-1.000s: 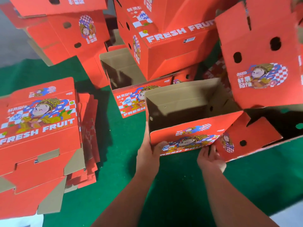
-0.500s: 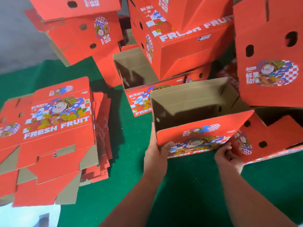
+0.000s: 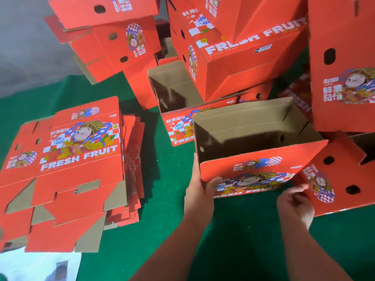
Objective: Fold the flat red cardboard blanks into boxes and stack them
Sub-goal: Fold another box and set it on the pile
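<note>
Red opened box (image 3: 251, 159) held up off green mat (image 3: 233, 230), pinched at near-left corner by left hand (image 3: 199, 191), thumb on printed face. Right hand (image 3: 294, 203) curled at lower-right edge, grip unclear. Risk: loose side flap (image 3: 332, 175) just past right fingers springing out, box skewing.

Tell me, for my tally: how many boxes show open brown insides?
2: the held box, front right; the second box behind it, leftward. Others may be hidden in the pile.

The box (image 3: 253, 169) is cardboard, red and smooth outside, plain brown and dull inside. The flat blanks (image 3: 67, 159) match. The green worktop (image 3: 162, 230) looks soft like felt.
</note>
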